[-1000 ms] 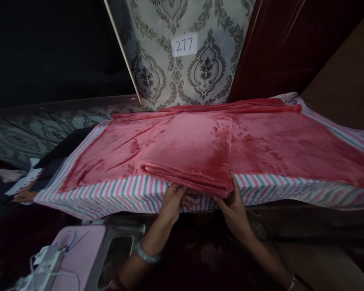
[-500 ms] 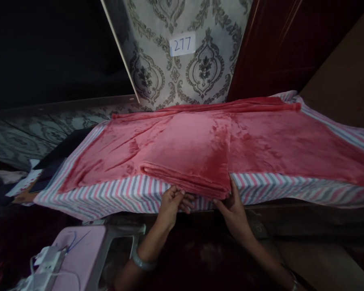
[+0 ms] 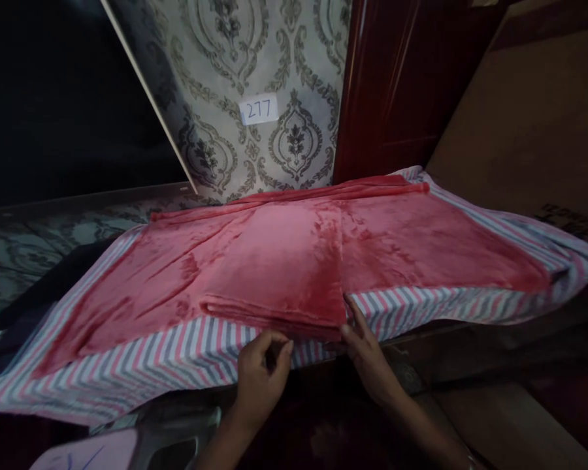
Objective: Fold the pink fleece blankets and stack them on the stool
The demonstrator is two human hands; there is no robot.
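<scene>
A thick red plush blanket (image 3: 274, 261), folded into a layered rectangle, lies over the front middle of a spread red plush cloth (image 3: 402, 241). I cannot tell whether the two are one piece. My right hand (image 3: 370, 359) grips the front right corner of the folded blanket, thumb at the front and fingers along the right side. Just below the front edge, my left hand (image 3: 262, 369) has its thumb and forefinger curled together in a pinch. Whatever sits between those fingertips, if anything, is too dark to make out.
Under the red cloth, a striped sheet (image 3: 176, 359) hangs over the front edge. A dark screen (image 3: 78, 98) stands at the left, a cardboard box (image 3: 529, 130) at the right. The wall holds a paper label (image 3: 259, 109) reading 277. A pink-topped stool (image 3: 93, 450) is at lower left.
My left hand's fingers have drawn together into a pinch near the blanket's front edge. The right hand stays at the corner. The view has shifted right and tilted upward.
</scene>
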